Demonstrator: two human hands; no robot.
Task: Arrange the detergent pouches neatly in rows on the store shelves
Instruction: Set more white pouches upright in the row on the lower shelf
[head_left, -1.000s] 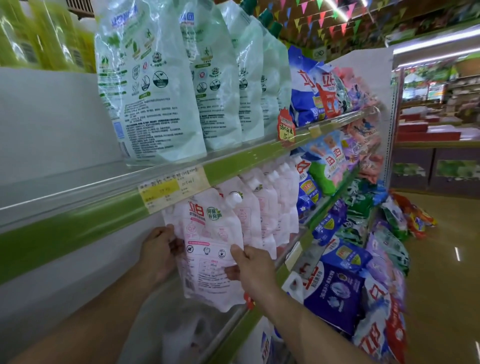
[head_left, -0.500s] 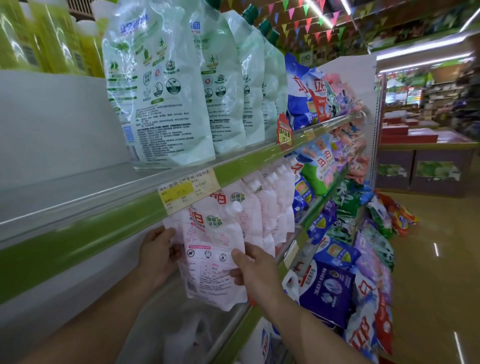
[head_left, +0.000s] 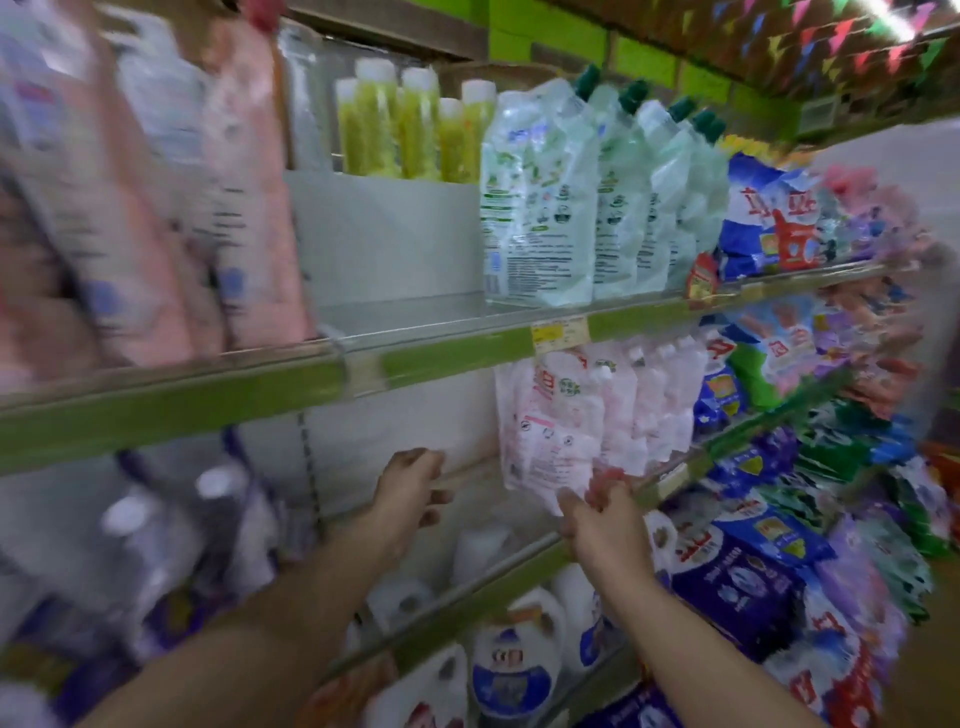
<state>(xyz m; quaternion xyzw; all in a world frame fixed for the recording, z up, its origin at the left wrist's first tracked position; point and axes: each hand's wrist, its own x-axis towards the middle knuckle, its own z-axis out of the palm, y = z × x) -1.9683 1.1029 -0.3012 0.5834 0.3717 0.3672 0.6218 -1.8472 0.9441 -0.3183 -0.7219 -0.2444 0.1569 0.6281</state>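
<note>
Pink pouch (head_left: 550, 431) (print blurred): right hand (head_left: 605, 525) pinches its bottom; left hand (head_left: 410, 488) loosely curled, empty.

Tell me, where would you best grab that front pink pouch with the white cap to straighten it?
Probably by its two side edges near the bottom, coming from the aisle side. The front pink pouch stands upright, face out, its lower corner overhanging the shelf edge; the right hand is already there, the left hand apart.
</note>
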